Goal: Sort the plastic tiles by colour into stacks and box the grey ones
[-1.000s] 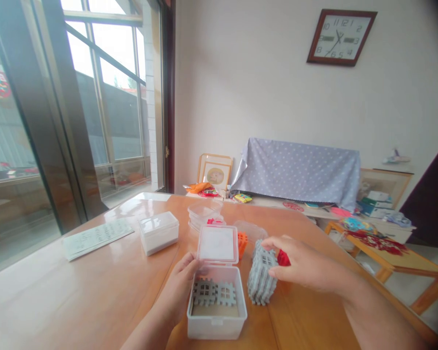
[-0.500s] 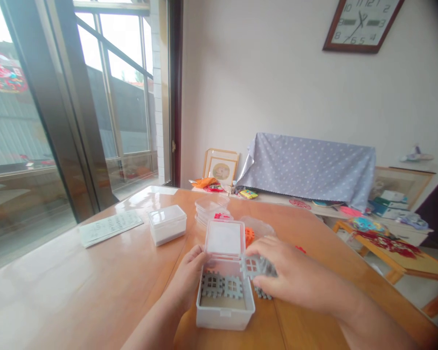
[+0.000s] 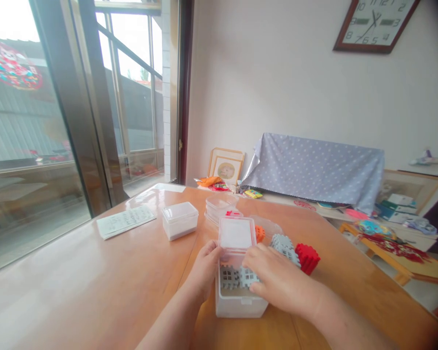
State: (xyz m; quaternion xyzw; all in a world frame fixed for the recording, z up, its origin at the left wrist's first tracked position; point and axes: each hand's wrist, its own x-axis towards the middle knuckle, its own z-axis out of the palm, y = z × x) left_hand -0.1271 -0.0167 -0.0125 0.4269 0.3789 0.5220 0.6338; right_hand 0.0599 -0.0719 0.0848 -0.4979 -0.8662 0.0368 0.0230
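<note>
A clear plastic box (image 3: 241, 307) stands on the table with its hinged lid (image 3: 238, 233) raised. Inside lie grey notched pieces with window cutouts (image 3: 228, 276). My left hand (image 3: 205, 267) is closed on the box's left side near the hinge, fingertips beside the lid. Over the right side of the box, my right hand (image 3: 273, 272) has its thumb and fingers bent round a light grey window piece (image 3: 248, 276); part of that piece is hidden behind the fingers. Grey notched pieces (image 3: 285, 249) and a red notched stack (image 3: 307, 257) lie just beyond my right hand.
Left of the open box are a closed clear box (image 3: 180, 221) and a printed sheet stack (image 3: 126, 221). Behind it stand round clear containers (image 3: 221, 201) and an orange piece (image 3: 259, 233). A small wooden table (image 3: 394, 248) is at the right.
My right hand has moved from beside the box, where it held grey pieces, to over its inside. Grey pieces and the red stack now show on the right. The view has shifted slightly.
</note>
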